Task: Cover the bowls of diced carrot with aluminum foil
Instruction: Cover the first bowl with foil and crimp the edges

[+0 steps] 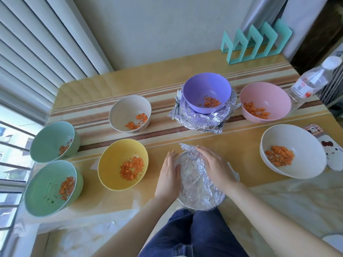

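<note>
Foil-covered bowl (196, 186) sits between flat, pressing left hand (168, 175) and right hand (216, 168); seven uncovered bowls (104, 164) surround them; bottle label (304, 88) unreadable.

Both bare forearms come in over the near edge of the table (111, 204) and angle toward each other. The left hand (168, 175) lies flat, fingers straight and together, palm on the left flank of the foil (196, 190). The right hand (213, 167) mirrors it on the right flank, fingers extended, pointing away from the body.
</note>
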{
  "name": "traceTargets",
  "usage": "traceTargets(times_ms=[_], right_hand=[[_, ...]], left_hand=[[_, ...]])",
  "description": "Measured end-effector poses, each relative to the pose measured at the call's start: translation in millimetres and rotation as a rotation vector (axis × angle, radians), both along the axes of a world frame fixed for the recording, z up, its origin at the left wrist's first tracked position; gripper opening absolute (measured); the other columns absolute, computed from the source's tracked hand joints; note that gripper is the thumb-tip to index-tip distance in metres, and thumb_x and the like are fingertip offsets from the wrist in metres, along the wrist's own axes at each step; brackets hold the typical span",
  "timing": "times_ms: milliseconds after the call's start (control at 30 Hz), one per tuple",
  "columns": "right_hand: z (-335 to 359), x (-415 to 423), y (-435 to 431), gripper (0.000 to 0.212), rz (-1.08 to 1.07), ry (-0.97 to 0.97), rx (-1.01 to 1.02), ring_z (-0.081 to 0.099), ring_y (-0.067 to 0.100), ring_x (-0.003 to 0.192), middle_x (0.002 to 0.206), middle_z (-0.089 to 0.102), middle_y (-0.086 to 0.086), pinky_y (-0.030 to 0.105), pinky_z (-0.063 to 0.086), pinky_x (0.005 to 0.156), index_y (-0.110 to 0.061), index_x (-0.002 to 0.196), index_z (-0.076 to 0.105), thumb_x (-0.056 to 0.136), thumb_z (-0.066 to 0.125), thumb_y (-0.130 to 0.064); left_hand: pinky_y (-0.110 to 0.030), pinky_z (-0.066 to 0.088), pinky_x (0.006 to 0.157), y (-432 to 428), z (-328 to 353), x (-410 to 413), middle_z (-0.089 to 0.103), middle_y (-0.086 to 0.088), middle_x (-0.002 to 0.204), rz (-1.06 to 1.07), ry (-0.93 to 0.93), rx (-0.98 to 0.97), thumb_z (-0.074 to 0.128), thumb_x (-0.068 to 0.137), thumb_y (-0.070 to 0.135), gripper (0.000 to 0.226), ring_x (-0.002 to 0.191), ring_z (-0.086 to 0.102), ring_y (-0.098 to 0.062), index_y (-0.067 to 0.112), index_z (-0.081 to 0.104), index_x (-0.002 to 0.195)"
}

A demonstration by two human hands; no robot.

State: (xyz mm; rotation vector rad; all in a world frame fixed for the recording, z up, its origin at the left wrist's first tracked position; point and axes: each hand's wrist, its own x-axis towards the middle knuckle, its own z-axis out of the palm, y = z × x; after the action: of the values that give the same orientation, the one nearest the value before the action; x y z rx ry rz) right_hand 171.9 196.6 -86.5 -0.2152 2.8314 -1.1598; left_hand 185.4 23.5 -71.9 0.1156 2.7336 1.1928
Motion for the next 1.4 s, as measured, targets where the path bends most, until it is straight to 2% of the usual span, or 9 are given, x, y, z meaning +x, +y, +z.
traceTargets(times_ms=[100,200,433,567,733,867,967,1267,1400], right_hand=[[1,-10,4,0.028,-0.137,-0.040,-0.092,0.062,-0.008,0.078,0.098,0.070,-0.010,0.007,0.045,0.071,-0.016,0.120,0.064,0.097,0.049,-0.011],[3,-18,5,0.025,-0.152,-0.137,-0.121,0.064,0.014,0.103,0.114,0.068,-0.001,0.026,0.048,0.086,-0.017,0.115,0.067,0.096,0.052,-0.014],[0,-22,3,0.024,-0.167,-0.141,-0.076,0.064,0.017,0.103,0.110,0.070,0.001,0.022,0.044,0.085,-0.014,0.111,0.070,0.094,0.054,-0.009],[-1,-20,2,0.023,-0.175,-0.104,-0.036,0.066,0.018,0.096,0.107,0.071,0.002,0.026,0.047,0.080,-0.015,0.109,0.070,0.094,0.054,-0.010],[0,-24,4,0.025,-0.109,-0.167,-0.005,0.063,0.013,0.088,0.107,0.071,0.000,0.021,0.043,0.070,-0.017,0.114,0.066,0.097,0.049,-0.014],[7,-19,10,0.032,-0.080,-0.137,0.062,0.064,0.014,0.084,0.114,0.068,0.000,0.025,0.048,0.070,-0.022,0.129,0.055,0.098,0.047,-0.022],[12,-10,8,0.035,-0.157,-0.049,0.052,0.058,0.020,0.110,0.125,0.061,0.003,0.023,0.043,0.085,-0.018,0.132,0.053,0.098,0.046,-0.019],[-1,38,1,0.038,-0.349,-0.025,0.006,0.044,0.016,0.130,0.140,0.049,-0.002,0.037,0.038,0.106,-0.018,0.136,0.048,0.099,0.044,-0.017],[-4,41,-1,0.037,-0.463,-0.075,-0.176,0.052,0.009,0.116,0.127,0.056,-0.007,0.017,0.038,0.096,-0.020,0.135,0.048,0.099,0.042,-0.016]], left_hand=[[-0.012,0.027,0.091,4,-7,-7,0.051,-0.001,0.126,-0.054,0.010,0.028,0.038,0.098,0.011,0.029,0.119,0.046,-0.017,0.011,0.044,0.127],[-0.016,0.033,0.082,5,-14,-8,0.057,0.001,0.122,-0.001,-0.005,0.063,0.036,0.099,0.011,0.028,0.110,0.052,-0.016,0.013,0.046,0.125],[-0.002,0.035,0.064,10,-17,-6,0.058,0.013,0.085,0.183,-0.043,0.206,0.034,0.101,0.012,0.023,0.075,0.054,0.000,0.011,0.056,0.105],[0.000,0.034,0.066,9,-19,-4,0.059,0.013,0.092,0.210,-0.063,0.271,0.035,0.101,0.015,0.021,0.080,0.055,0.000,0.013,0.054,0.110],[0.002,0.022,0.086,5,-22,-4,0.046,0.003,0.130,0.105,-0.074,0.231,0.035,0.100,0.016,0.028,0.122,0.042,-0.012,0.012,0.040,0.128],[-0.023,0.016,0.112,0,-18,-29,0.029,-0.002,0.150,-0.126,0.123,0.067,0.039,0.099,0.018,0.039,0.140,0.021,-0.013,0.014,0.037,0.138],[-0.034,0.010,0.117,3,-14,-53,0.034,-0.002,0.148,-0.319,0.139,-0.033,0.038,0.100,0.017,0.038,0.143,0.017,-0.017,0.014,0.041,0.138],[-0.029,0.031,0.102,8,-15,-61,0.062,-0.007,0.119,-0.405,0.018,-0.045,0.037,0.100,0.013,0.032,0.116,0.051,-0.025,0.013,0.054,0.128],[-0.020,0.038,0.082,6,-20,-55,0.064,-0.002,0.111,-0.322,-0.063,-0.009,0.038,0.097,0.011,0.034,0.101,0.058,-0.021,0.024,0.056,0.124]])
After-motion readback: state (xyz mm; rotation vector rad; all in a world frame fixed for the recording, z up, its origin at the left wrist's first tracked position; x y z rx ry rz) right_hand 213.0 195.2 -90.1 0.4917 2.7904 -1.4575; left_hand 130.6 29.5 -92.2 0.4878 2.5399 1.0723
